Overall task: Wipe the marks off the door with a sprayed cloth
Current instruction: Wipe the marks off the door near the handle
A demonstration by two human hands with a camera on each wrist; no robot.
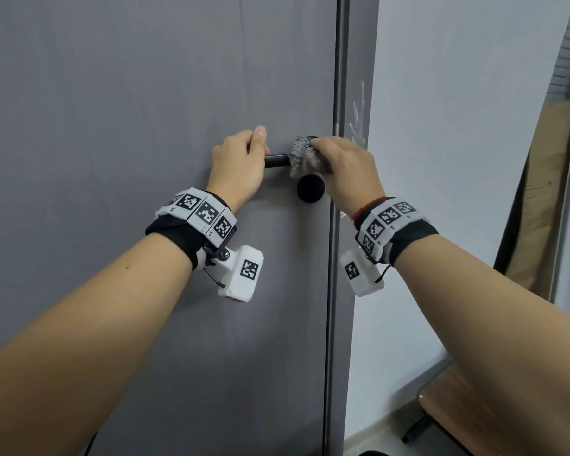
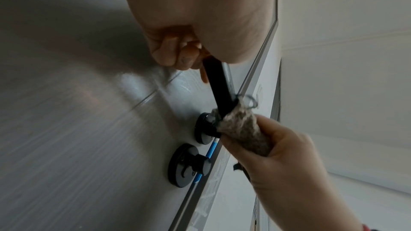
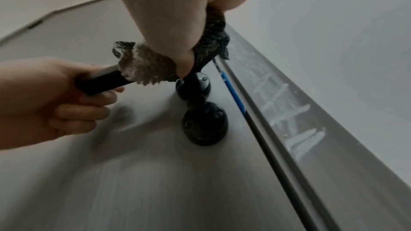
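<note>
The left hand [image 1: 241,162] is curled round the free end of the black lever handle [image 1: 276,160], fingers wrapped under it and thumb on top. Just beside it along the lever, the right hand [image 1: 346,169] has its fingers closed round a bunched grey cloth [image 1: 301,154], pinching the cloth about the lever close to its round base [image 2: 203,128].

Directly below the right hand sits the round black lock knob [image 1: 311,188], apart from the cloth. If the left hand bears down while bracing, the lever would likely turn and unlatch the door [image 1: 145,126], which could then swing away from the wiping pressure. A loose dark thread [image 2: 250,101] trails off the cloth near the lever; it might snag on the base or on the knob as the cloth slides.

Beyond the right hand, past the door's edge, white scratchy marks [image 1: 358,113] show on the grey frame strip [image 1: 359,44]. From here the wiping seems centred on the handle, so those marks could be left untouched. Whether the cloth is damp cannot be told; a dry patch would probably only smear them.
</note>
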